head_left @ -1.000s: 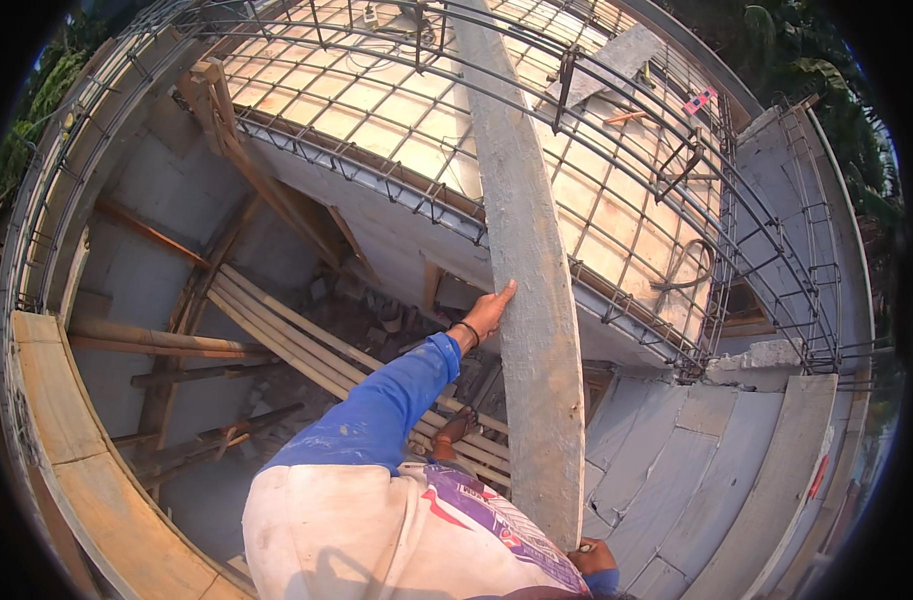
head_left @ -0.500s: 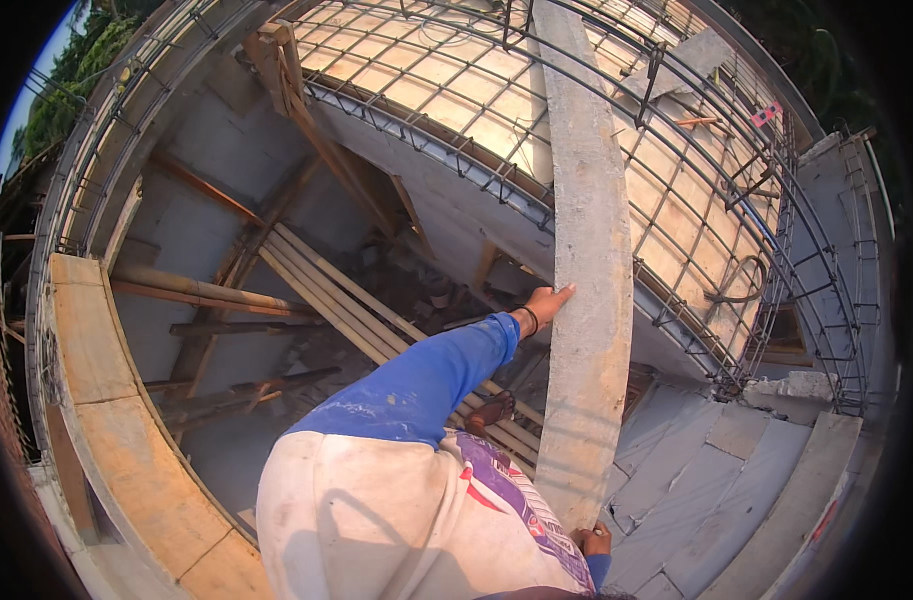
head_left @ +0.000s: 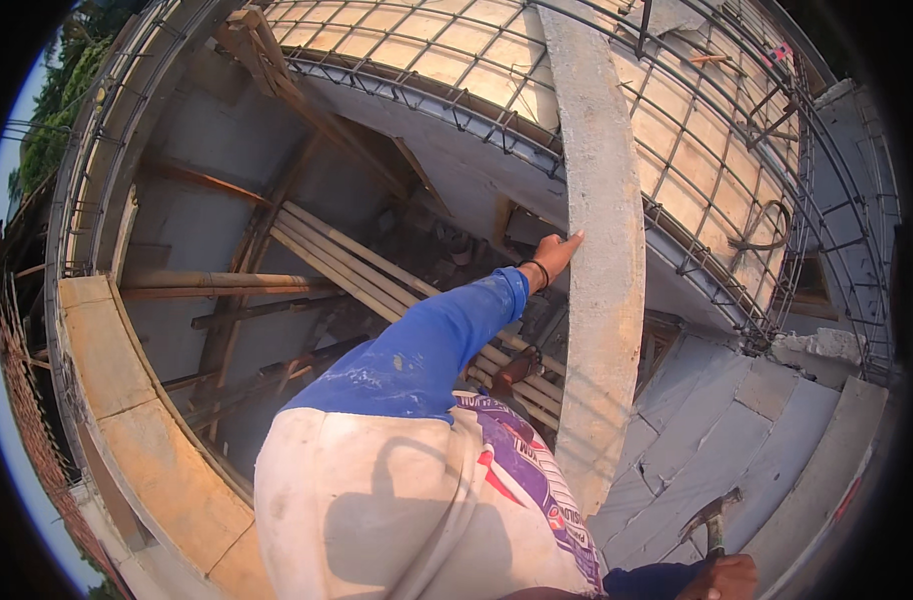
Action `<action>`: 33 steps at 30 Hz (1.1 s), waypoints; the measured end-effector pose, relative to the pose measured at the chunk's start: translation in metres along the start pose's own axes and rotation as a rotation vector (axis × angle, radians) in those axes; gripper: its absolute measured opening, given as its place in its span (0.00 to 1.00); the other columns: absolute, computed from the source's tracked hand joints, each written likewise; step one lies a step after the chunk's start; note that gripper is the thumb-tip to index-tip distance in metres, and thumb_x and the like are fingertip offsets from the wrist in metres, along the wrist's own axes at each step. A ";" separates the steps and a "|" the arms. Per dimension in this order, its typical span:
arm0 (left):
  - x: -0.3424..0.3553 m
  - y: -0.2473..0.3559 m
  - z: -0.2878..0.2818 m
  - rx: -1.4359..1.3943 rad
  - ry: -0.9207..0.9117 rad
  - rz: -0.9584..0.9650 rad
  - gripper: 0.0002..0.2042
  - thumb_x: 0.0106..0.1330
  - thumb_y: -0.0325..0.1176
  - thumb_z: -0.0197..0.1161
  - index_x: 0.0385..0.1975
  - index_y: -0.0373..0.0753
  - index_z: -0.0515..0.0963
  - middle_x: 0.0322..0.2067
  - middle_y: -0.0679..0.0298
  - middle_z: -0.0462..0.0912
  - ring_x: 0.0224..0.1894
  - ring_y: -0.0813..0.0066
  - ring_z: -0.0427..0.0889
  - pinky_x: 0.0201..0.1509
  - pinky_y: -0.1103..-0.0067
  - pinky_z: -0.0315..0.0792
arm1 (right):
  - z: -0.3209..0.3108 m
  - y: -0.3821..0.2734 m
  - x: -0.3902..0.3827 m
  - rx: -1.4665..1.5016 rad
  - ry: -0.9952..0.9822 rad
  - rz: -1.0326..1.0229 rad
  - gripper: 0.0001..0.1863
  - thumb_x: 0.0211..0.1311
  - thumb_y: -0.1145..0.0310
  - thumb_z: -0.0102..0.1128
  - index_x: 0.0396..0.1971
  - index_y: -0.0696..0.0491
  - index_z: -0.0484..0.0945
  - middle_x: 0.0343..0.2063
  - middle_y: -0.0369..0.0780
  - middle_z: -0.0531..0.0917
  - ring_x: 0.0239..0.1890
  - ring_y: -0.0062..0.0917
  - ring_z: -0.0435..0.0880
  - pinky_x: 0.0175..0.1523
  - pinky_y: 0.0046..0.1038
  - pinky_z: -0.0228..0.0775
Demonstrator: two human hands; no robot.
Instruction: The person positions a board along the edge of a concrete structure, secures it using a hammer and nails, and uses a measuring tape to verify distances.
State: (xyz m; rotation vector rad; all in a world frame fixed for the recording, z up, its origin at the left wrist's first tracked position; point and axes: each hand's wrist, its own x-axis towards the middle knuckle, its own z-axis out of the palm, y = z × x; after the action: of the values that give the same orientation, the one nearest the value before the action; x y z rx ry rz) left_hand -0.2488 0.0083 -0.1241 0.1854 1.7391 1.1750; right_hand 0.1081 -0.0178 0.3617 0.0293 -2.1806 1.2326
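Long grey board (head_left: 607, 270) runs from the top of the view down past the person's right side, its near end beside the shirt (head_left: 377, 500). Upper stretch passes over the deck (head_left: 437, 30), which carries a rebar mesh (head_left: 482, 50); lower stretch spans open space between deck and person. Left hand (head_left: 552, 258) at the board's left edge, about midway along: gripping it, thumb side uppermost and one digit pointing onto the top face; remaining fingers partly hidden, so their exact hold cannot be told. Dark band (head_left: 540, 272) at that wrist, blue sleeve (head_left: 417, 350) behind it, arm stretched well forward. Right hand (head_left: 725, 578) low at the lower edge, closed around the handle of a hammer (head_left: 715, 525). Hammer head points up and away from the person, apart from the board and to the right of its near end, seen against grey blocks (head_left: 697, 430); gap between head and blocks cannot be judged. Below the left arm, a bundle of pale poles (head_left: 347, 265) slants across the dark space; a foot (head_left: 520, 368) shows over them, left of the board. Rebar loop (head_left: 767, 225) by the deck's right corner. Yellowish curved ledge (head_left: 127, 400) along the left side, jointed in sections. Trees (head_left: 72, 100) beyond, upper left.
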 end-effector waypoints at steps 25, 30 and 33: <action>-0.117 -0.215 -0.305 0.105 0.415 -0.447 0.27 0.69 0.56 0.54 0.29 0.32 0.79 0.18 0.58 0.83 0.27 0.63 0.82 0.43 0.69 0.73 | 0.053 0.085 0.176 0.255 -0.018 -0.251 0.30 0.53 0.54 0.71 0.37 0.72 0.78 0.20 0.41 0.84 0.14 0.40 0.78 0.28 0.28 0.79; -0.132 -0.227 -0.324 0.162 0.435 -0.527 0.28 0.69 0.57 0.52 0.23 0.35 0.80 0.17 0.59 0.82 0.23 0.66 0.81 0.39 0.69 0.73 | 0.004 0.159 0.239 -0.997 0.274 0.674 0.14 0.73 0.68 0.48 0.51 0.60 0.73 0.46 0.45 0.78 0.37 0.20 0.77 0.36 0.15 0.66; -0.141 -0.284 -0.332 0.136 0.427 -0.549 0.27 0.69 0.54 0.52 0.20 0.36 0.80 0.17 0.60 0.82 0.22 0.67 0.81 0.37 0.69 0.73 | -0.034 0.213 0.252 -1.280 0.009 0.278 0.22 0.68 0.77 0.50 0.62 0.53 0.70 0.56 0.48 0.76 0.42 0.25 0.77 0.40 0.21 0.70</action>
State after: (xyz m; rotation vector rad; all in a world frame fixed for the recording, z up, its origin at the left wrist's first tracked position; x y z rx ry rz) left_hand -0.3339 -0.4282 -0.2397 -0.4704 2.0597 0.7208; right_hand -0.1434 0.1975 0.3441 -0.8011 -2.6142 -0.2266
